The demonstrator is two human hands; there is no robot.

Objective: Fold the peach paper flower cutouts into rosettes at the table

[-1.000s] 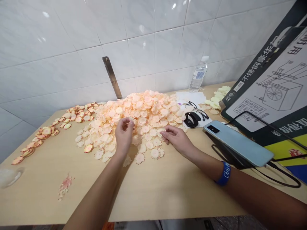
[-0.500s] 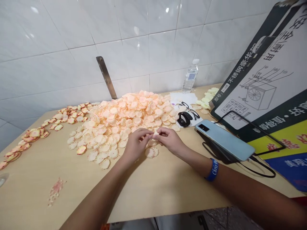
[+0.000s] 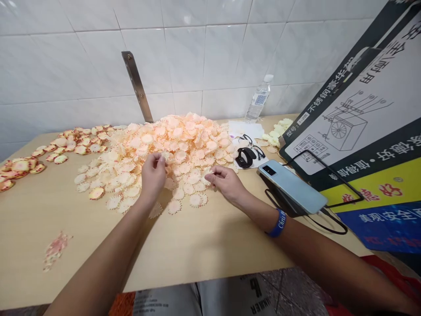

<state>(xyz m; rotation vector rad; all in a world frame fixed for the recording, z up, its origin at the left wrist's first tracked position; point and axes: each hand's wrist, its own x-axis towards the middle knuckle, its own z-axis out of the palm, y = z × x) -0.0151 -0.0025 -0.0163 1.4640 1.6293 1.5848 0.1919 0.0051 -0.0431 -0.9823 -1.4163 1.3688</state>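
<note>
A large heap of pale pink and cream flower-shaped discs with jagged edges lies on the table. My left hand is at the heap's front, thumb and fingers pinched together on a pale flower-shaped disc at their tips. To its right, my right hand is closed in a pinch beside the heap's front edge; pale discs lie behind its fingertips, so what it holds cannot be made out. Several loose discs lie flat between and below the two hands.
Red-edged discs lie at the left, pinkish scraps nearer me. To the right are a phone with a cable, a black watch, glasses, a bottle and a large printed box.
My hands, together before at a small pale piece, are now apart. The left moved left and up to the heap; the right stayed near the same place. The view shifted slightly.
</note>
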